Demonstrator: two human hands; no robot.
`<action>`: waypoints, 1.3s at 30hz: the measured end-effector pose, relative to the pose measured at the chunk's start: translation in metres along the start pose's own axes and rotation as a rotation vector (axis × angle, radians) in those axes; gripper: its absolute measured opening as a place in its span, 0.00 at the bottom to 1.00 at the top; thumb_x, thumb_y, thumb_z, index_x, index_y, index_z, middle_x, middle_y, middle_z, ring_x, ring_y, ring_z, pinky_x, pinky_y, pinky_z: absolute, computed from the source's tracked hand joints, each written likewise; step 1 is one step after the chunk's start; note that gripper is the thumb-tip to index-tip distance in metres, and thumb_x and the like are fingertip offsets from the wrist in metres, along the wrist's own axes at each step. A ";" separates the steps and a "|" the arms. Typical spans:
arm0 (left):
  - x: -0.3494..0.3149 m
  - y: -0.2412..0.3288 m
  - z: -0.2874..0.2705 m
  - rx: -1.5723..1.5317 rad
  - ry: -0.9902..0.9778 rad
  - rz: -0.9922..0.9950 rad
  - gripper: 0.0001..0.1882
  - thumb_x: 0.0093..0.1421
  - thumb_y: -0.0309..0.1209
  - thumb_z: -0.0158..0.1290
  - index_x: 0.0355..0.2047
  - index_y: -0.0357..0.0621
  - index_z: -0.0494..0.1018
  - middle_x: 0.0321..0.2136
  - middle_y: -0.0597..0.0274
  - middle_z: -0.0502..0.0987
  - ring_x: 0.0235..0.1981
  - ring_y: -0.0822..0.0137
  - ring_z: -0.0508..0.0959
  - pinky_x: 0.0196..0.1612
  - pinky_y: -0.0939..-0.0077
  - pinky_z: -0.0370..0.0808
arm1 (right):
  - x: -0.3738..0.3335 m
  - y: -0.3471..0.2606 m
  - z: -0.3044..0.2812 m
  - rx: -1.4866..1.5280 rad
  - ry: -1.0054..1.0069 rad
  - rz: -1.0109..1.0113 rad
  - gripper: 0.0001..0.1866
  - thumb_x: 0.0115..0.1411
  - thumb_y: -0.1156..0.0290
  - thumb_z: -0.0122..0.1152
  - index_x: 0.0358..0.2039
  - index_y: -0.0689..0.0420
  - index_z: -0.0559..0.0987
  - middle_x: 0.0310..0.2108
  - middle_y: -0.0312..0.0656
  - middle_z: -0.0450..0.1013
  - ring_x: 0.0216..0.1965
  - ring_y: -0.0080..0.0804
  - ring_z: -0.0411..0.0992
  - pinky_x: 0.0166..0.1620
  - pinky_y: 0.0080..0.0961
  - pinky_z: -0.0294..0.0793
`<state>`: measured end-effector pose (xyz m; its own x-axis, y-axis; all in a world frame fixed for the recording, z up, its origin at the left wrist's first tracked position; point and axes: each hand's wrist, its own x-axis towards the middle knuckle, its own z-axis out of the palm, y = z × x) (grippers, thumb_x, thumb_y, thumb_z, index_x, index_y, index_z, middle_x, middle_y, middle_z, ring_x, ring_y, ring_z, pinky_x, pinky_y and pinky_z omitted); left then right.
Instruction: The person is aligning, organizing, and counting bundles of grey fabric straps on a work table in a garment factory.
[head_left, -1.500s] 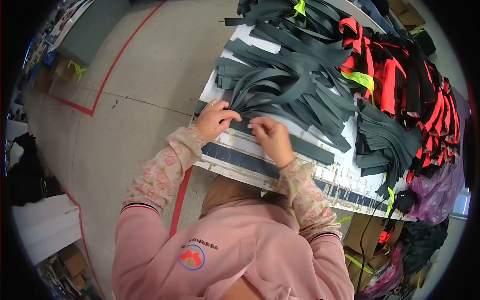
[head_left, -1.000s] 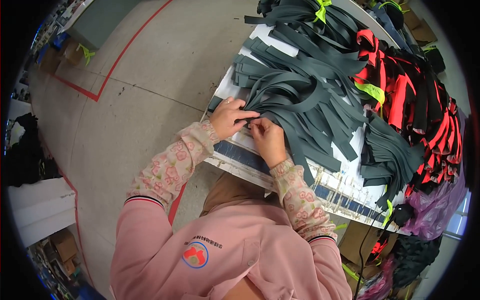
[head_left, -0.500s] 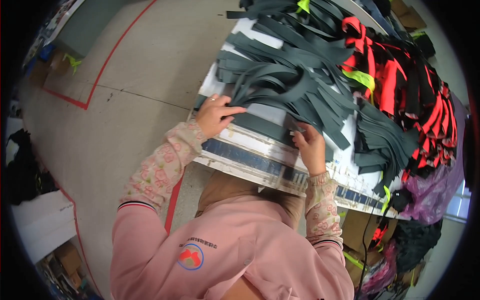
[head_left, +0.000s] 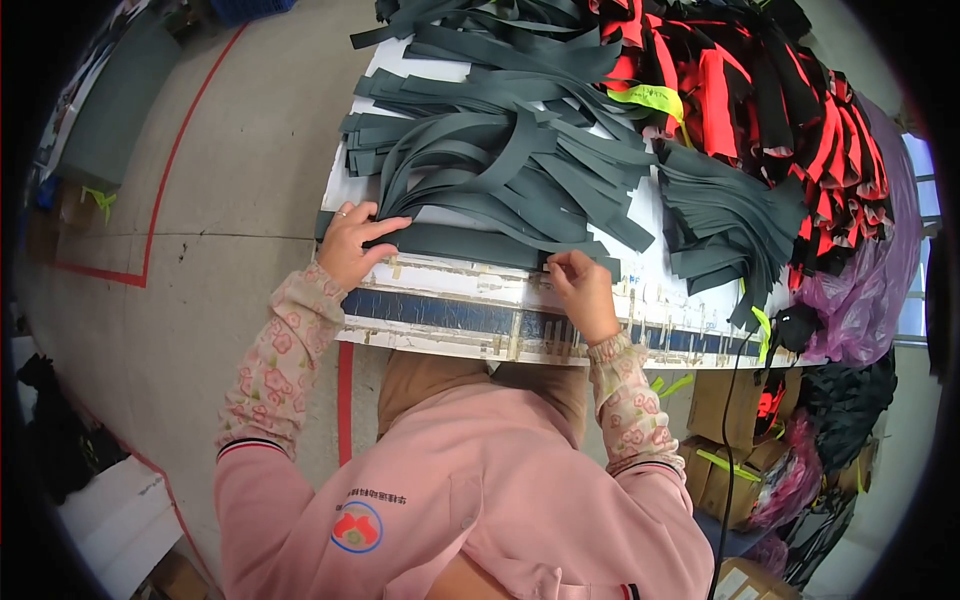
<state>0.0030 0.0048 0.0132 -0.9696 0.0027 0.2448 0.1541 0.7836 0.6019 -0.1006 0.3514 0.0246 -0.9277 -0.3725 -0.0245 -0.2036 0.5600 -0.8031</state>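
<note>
A dark grey-green fabric strip [head_left: 460, 246] lies flat along the near side of the white tabletop. My left hand [head_left: 358, 245] rests on its left part, fingers apart and the index finger stretched along it. At the strip's near edge, towards its right end, my right hand [head_left: 584, 292] is closed in a pinch. Something small and dark shows at those fingertips, too small to name. Just beyond both hands lies a loose heap of similar dark strips [head_left: 500, 165], several of them curling up in loops.
The white table [head_left: 440, 345] has a worn near edge with a blue band. Another strip bundle [head_left: 725, 215] lies at right, beside piled red-and-black pieces [head_left: 720, 100] and purple plastic [head_left: 860, 290]. A black cable [head_left: 735, 440] hangs near cardboard boxes [head_left: 725, 400].
The whole view has turned, so the table sits further left and straighter. My right hand has come down to the strip's near edge, fingers more closed. My left hand keeps its place on the strip.
</note>
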 end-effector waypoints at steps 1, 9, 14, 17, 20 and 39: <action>0.000 -0.001 0.001 0.008 0.004 0.000 0.24 0.47 0.29 0.63 0.48 0.56 0.80 0.37 0.57 0.69 0.37 0.56 0.66 0.46 0.64 0.67 | 0.000 -0.001 0.000 -0.035 0.001 0.004 0.06 0.59 0.75 0.62 0.34 0.66 0.80 0.24 0.48 0.77 0.23 0.30 0.75 0.30 0.25 0.74; -0.001 -0.006 -0.002 0.020 0.023 0.015 0.21 0.50 0.29 0.62 0.47 0.56 0.81 0.36 0.58 0.70 0.36 0.56 0.67 0.44 0.65 0.67 | -0.001 -0.022 -0.011 0.218 -0.062 0.115 0.07 0.61 0.75 0.60 0.34 0.66 0.80 0.23 0.39 0.77 0.25 0.20 0.73 0.30 0.20 0.73; 0.001 -0.003 -0.002 0.006 0.039 0.076 0.17 0.55 0.27 0.59 0.46 0.54 0.81 0.33 0.58 0.68 0.34 0.58 0.66 0.41 0.67 0.65 | -0.010 -0.055 0.025 0.386 -0.454 0.165 0.11 0.63 0.76 0.57 0.45 0.65 0.78 0.27 0.34 0.75 0.28 0.17 0.72 0.32 0.16 0.72; 0.005 0.004 0.000 -0.043 0.074 0.033 0.13 0.55 0.23 0.55 0.40 0.51 0.81 0.32 0.58 0.68 0.35 0.56 0.67 0.41 0.65 0.65 | 0.002 -0.060 0.045 0.441 -0.588 0.120 0.18 0.63 0.76 0.57 0.54 0.64 0.73 0.27 0.35 0.74 0.28 0.19 0.72 0.32 0.17 0.72; 0.003 -0.002 0.003 -0.143 0.137 0.019 0.09 0.53 0.20 0.52 0.32 0.49 0.77 0.32 0.58 0.69 0.36 0.54 0.67 0.42 0.65 0.65 | 0.023 -0.074 0.064 0.268 -0.383 -0.050 0.22 0.63 0.77 0.57 0.58 0.63 0.70 0.26 0.37 0.74 0.27 0.20 0.72 0.31 0.19 0.73; -0.003 -0.008 0.010 -0.033 0.126 0.026 0.13 0.48 0.26 0.62 0.37 0.54 0.79 0.38 0.58 0.70 0.40 0.55 0.68 0.45 0.65 0.67 | 0.029 -0.089 0.154 0.186 -0.096 -0.292 0.03 0.57 0.74 0.62 0.30 0.59 0.81 0.24 0.47 0.78 0.25 0.46 0.77 0.33 0.35 0.75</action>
<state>0.0027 0.0049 0.0006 -0.9339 -0.0567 0.3529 0.1873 0.7633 0.6184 -0.0611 0.1770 0.0038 -0.8034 -0.5695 0.1736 -0.3874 0.2787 -0.8788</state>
